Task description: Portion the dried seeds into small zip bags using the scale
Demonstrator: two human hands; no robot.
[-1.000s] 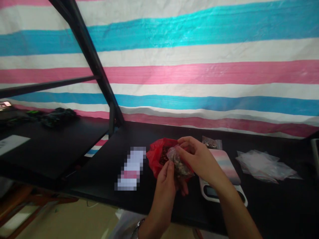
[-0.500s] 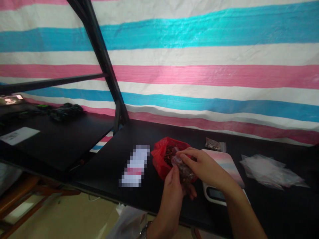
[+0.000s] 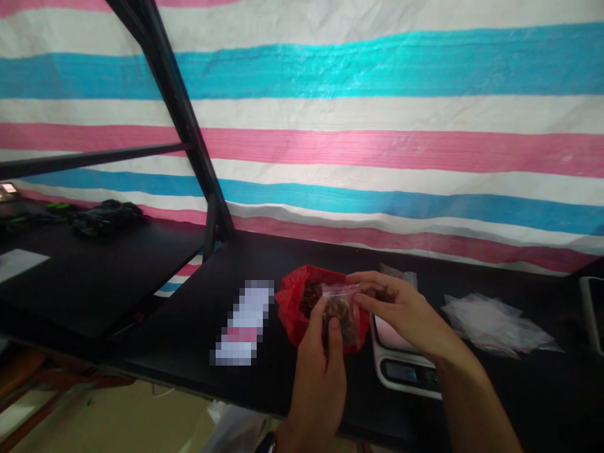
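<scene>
A small clear zip bag [image 3: 346, 321] with brown dried pieces inside is held up in front of the red plastic bag [image 3: 290, 308]. My left hand [image 3: 319, 371] is closed on its lower left part, thumb pressed on the front. At the bag's upper right corner, next to the zip strip, my right hand [image 3: 408, 308] pinches the edge. The red bag stands open on the black table, and small brown pieces [image 3: 310, 296] show inside it. Beneath my right forearm lies a white digital scale [image 3: 401, 372], partly hidden, with a dark display.
Another filled zip bag [image 3: 401, 275] lies behind the scale. Flat clear bags [image 3: 493, 324] are piled to the right. A pixelated sheet [image 3: 243, 324] lies left of the red bag. A black metal frame [image 3: 189, 135] rises at the left before a striped tarp [image 3: 377, 151].
The zip bag has turned upright, its zip strip now at the top. My right hand has shifted from over the bag to its upper right edge. The view has swung slightly right.
</scene>
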